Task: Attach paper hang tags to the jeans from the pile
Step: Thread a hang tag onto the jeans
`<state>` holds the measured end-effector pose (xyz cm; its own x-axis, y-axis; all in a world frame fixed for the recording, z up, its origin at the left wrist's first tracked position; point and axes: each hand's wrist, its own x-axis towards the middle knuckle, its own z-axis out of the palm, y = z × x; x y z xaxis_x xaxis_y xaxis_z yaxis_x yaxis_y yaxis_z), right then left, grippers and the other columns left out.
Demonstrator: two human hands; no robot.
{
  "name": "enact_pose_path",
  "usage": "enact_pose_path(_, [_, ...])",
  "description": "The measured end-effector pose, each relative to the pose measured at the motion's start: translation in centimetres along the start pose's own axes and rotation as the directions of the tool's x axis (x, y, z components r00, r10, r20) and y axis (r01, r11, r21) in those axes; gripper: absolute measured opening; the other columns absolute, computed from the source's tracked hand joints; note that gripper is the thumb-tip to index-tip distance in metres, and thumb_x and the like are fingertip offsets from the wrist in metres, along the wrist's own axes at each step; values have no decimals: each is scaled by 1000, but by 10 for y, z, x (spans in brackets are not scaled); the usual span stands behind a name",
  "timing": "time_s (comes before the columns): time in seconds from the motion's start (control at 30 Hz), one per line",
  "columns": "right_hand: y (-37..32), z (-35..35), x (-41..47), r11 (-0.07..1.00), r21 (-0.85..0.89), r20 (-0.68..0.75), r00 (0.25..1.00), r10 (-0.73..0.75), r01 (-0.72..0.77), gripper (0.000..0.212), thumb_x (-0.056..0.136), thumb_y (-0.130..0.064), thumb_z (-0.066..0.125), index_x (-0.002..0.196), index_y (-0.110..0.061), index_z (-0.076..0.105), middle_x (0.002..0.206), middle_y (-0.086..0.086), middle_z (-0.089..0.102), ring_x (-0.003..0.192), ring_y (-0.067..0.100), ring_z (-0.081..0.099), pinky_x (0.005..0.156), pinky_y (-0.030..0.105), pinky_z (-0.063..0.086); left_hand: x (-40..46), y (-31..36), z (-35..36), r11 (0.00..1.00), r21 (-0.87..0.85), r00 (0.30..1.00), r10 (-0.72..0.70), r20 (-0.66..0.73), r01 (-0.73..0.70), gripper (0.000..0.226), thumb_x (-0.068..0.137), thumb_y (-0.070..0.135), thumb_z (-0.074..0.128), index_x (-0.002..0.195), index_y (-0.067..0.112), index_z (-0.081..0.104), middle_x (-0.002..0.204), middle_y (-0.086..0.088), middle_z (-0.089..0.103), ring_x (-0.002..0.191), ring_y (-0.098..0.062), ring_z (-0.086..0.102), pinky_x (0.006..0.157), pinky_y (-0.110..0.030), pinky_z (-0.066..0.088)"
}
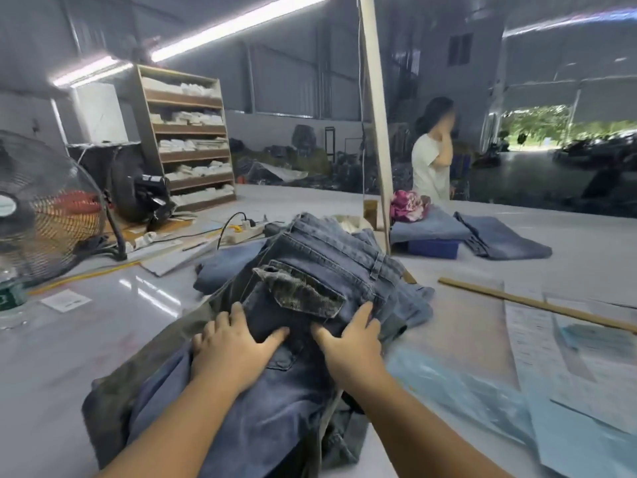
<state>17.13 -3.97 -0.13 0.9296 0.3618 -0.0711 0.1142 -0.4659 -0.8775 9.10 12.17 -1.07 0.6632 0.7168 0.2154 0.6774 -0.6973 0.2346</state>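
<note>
**Both hands flat on the top pair, no tag in sight yet**

While spread over the denim, left hand (230, 350) and right hand (350, 341) press down on the top pair of jeans (303, 281), fingers straight or only lightly bent, thumbs angled toward each other, nothing pinched or clasped. Likely placed that way to steady and flatten the seat area, judging by the palms-down contact on either side of the back pocket region.

Seen from the head camera: jeans lying on a heap of more denim (179, 401) in the middle of the pale work table (69, 357), close to the body. Long axis running roughly away from the wearer and slightly rightward, waistband (344, 250) at the far end, legs trailing toward the near edge. Back side up, with a darker flapped pocket (303, 291) just beyond the fingertips, flap curling upward.

Further right on the same table: a folded stack of jeans (431, 227) on a blue box (434, 248), another pair (499, 239) beside it, a wooden stick (534, 305) and printed sheets (537, 339) under clear plastic. To the left, a floor fan (41, 201), a power strip (246, 231) and a small white card (65, 300), possibly a tag, too blurred to tell.

Judged an early stage: pair being positioned, tag attachment not yet begun.
</note>
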Motion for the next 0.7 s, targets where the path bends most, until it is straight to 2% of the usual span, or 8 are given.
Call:
enact_pose_path(0.07, [6,8,2,999,-16,-52,998,-39,38,106,89,-61,56,155,-21,-16,164,11,-6,148,38,9,117,46,18,2,-4,6,999,-22,998,26,-62,-28,110,74,90,23,154,16,15,154,-12,33,139,-33,32,112,-49,26])
enact_pose_path(0.2, [10,16,5,976,-10,-119,968,-219,220,107,86,-62,60,155,-27,-14,165,6,-6,149,34,5,119,46,14,-2,-1,7,982,-28,960,178,-216,-188,102,80,82,6,157,17,-8,165,-11,-3,151,-29,2,121,-47,4])
enact_pose_path(0.27, [9,19,8,947,-15,-116,940,-321,322,108,84,-66,59,154,-33,-17,164,-1,-12,150,28,-2,119,46,11,-3,2,9,959,-22,925,268,-270,-284,95,84,77,0,156,17,-11,165,-11,-5,152,-29,-1,121,-45,-2])
enact_pose_path(0.37, [8,28,20,923,-114,-98,920,-379,368,106,84,-71,52,152,-35,-21,163,-2,-19,148,27,-7,119,46,4,6,-1,20,961,-15,945,267,-190,-275,83,90,72,6,151,23,-20,166,-9,0,152,-29,4,122,-50,5])
enact_pose_path(0.5, [3,41,40,919,-298,-116,946,-302,257,104,85,-74,42,152,-28,-22,163,10,-14,147,36,2,119,47,8,33,-1,33,978,39,973,206,-106,-203,81,93,65,16,156,25,-14,166,-5,0,152,-27,2,120,-53,10])
enact_pose_path(0.57, [-3,38,45,927,-282,-53,961,-272,247,106,85,-75,45,152,-29,-23,163,10,-16,147,37,0,119,47,7,43,0,32,982,24,979,190,-74,-189,78,95,64,18,155,27,-15,166,-4,-2,152,-26,0,120,-53,9])
enact_pose_path(0.63, [-3,29,40,952,-168,39,967,-253,256,107,84,-71,52,152,-33,-21,162,5,-23,148,35,-4,119,48,7,47,-4,29,983,28,983,181,-27,-181,77,96,63,18,155,28,-18,166,-3,-5,152,-25,-3,120,-54,9])
enact_pose_path(0.7, [3,22,25,967,-102,44,972,-231,234,105,85,-63,58,155,-32,-15,162,2,-23,149,34,-1,119,47,13,42,-2,24,983,46,984,178,9,-178,76,97,63,17,154,29,-18,166,-1,-8,152,-26,-4,119,-57,9])
